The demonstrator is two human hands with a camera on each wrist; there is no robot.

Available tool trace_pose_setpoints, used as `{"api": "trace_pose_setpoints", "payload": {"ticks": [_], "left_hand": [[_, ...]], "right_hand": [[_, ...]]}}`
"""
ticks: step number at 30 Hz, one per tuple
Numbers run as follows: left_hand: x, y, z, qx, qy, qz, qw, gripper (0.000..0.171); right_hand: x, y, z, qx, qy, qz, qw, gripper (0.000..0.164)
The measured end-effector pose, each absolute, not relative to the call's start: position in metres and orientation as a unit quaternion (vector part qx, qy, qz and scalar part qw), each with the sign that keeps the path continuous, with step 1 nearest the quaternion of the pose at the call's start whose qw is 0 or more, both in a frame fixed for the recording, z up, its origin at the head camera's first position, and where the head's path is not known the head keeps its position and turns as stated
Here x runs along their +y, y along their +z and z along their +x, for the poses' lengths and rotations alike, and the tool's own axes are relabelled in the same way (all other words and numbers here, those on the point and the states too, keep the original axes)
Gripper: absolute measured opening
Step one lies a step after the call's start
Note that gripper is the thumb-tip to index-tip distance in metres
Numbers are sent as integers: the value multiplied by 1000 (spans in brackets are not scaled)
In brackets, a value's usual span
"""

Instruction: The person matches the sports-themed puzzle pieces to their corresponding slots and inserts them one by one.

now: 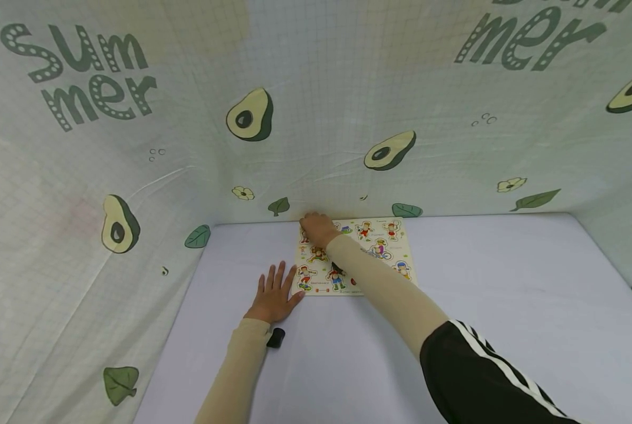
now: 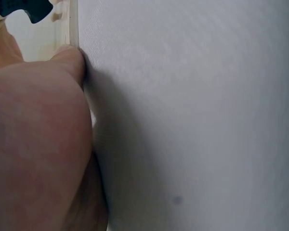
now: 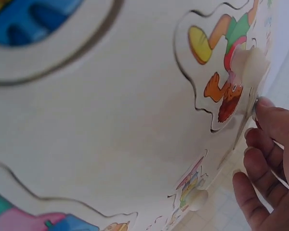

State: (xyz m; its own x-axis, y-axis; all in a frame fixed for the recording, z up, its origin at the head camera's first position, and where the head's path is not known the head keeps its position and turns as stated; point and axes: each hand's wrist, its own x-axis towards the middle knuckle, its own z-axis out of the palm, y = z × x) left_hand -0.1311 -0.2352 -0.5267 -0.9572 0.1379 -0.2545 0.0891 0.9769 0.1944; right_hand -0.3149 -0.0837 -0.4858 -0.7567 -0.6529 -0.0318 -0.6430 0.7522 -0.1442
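A pale wooden peg puzzle board [image 1: 355,282] with printed figures of children lies near the far edge of the table. My right hand [image 1: 318,228] is at its far left corner. In the right wrist view the thumb [image 3: 274,118] and curled fingers pinch the board's edge, close to a figure piece [image 3: 229,72] with a pale round knob [image 3: 250,62]. My left hand [image 1: 273,299] lies palm down with fingers spread, just left of the board's near corner. Its thumb [image 2: 70,60] touches the board's side [image 2: 73,26] in the left wrist view.
A white cloth covers the table [image 1: 506,306]. Behind and beside it hangs a pale curtain [image 1: 316,118] with avocado and leaf prints. A small black device [image 1: 276,338] sits at the left wrist. My right forearm [image 1: 385,288] crosses over the board and hides part of it.
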Motion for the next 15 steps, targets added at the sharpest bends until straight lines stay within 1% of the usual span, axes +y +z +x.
{"api": "trace_pose_setpoints", "payload": {"ticks": [6,15], "left_hand": [[-236,-530,-132,986,87,59,131,77],[-237,-530,-132,985,86,61,136,78]], "right_hand": [[-81,-484,-315,933,-94,-345,42,13],[-80,-482,-311,935,-98,-338,43,15]]}}
